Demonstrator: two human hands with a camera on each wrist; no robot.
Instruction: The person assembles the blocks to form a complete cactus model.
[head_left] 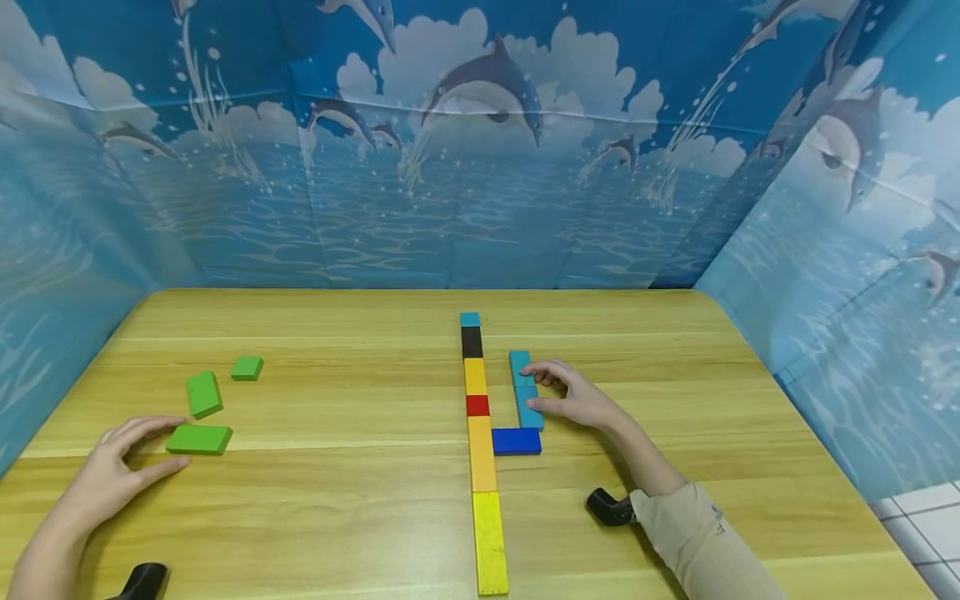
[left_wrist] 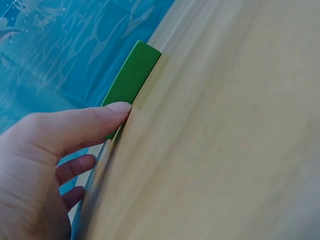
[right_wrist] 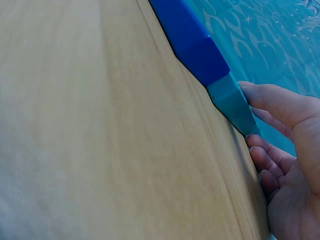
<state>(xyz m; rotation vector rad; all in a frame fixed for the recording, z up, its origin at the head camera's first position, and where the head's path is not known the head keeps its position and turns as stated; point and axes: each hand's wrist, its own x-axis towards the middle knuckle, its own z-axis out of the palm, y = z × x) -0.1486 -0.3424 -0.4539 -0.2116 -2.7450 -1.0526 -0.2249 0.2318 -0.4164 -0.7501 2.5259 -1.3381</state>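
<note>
At the left, a long green block (head_left: pixel 198 440) lies flat. My left hand (head_left: pixel 112 471) is around its left end, index finger by the far edge and thumb by the near edge. The left wrist view shows the thumb overlapping the end of that green block (left_wrist: pixel 132 75); contact is unclear. My right hand (head_left: pixel 573 397) touches two light blue blocks laid end to end. Its index finger is at the far light blue block (head_left: pixel 519 367), its thumb at the near light blue block (head_left: pixel 529 408). A dark blue block (head_left: pixel 517 442) adjoins their near end.
A column of blocks runs down the table (head_left: pixel 337 517), including a black block (head_left: pixel 471 342), a red block (head_left: pixel 477 406) and a yellow block (head_left: pixel 491 542). Two other green blocks lie at left: a rectangular one (head_left: pixel 204 393) and a smaller one (head_left: pixel 247 368). A dolphin-print curtain (head_left: pixel 480 208) stands behind.
</note>
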